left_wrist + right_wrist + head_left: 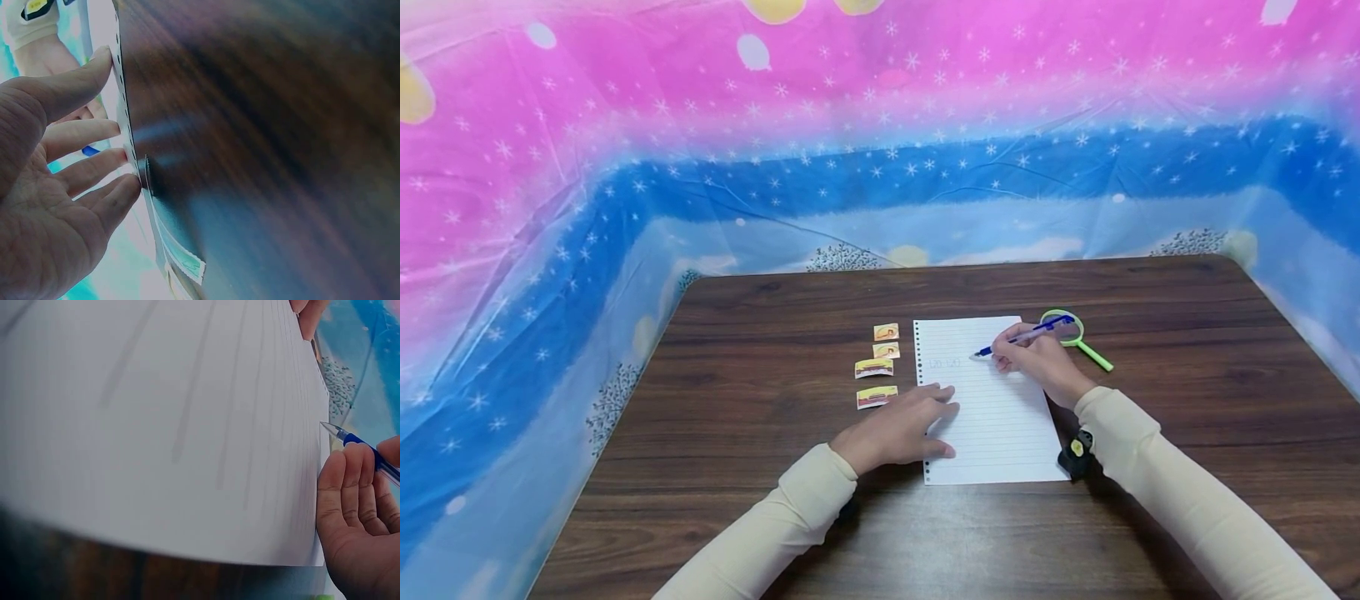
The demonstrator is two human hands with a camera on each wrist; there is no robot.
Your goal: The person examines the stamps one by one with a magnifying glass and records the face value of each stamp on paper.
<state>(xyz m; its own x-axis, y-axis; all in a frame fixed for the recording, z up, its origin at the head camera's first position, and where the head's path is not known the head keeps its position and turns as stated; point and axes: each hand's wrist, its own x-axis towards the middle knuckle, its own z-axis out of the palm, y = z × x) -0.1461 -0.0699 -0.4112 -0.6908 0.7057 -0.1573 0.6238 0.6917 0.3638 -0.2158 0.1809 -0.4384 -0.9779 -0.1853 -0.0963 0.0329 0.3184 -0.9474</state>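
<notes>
A lined sheet of paper [992,442] with punched holes down its left edge lies on the table. My right hand [1037,358] pinches a blue pen [1026,335], its tip close over the sheet beside some faint handwriting [944,363]. In the right wrist view the pen [353,441] slants between thumb and fingers, its metal point bare. My left hand [904,423] rests with spread fingers on the sheet's left edge. The left wrist view shows the left hand [62,156] with fingertips along the punched edge, near a curled paper piece [181,250].
Left of the sheet lie small printed paper pieces: two orange ones [886,332] and two yellow-and-red ones [874,367]. A green-rimmed magnifying glass [1097,356] lies right of the sheet, partly behind the pen. Patterned cloth [880,167] surrounds the dark wooden table [760,333].
</notes>
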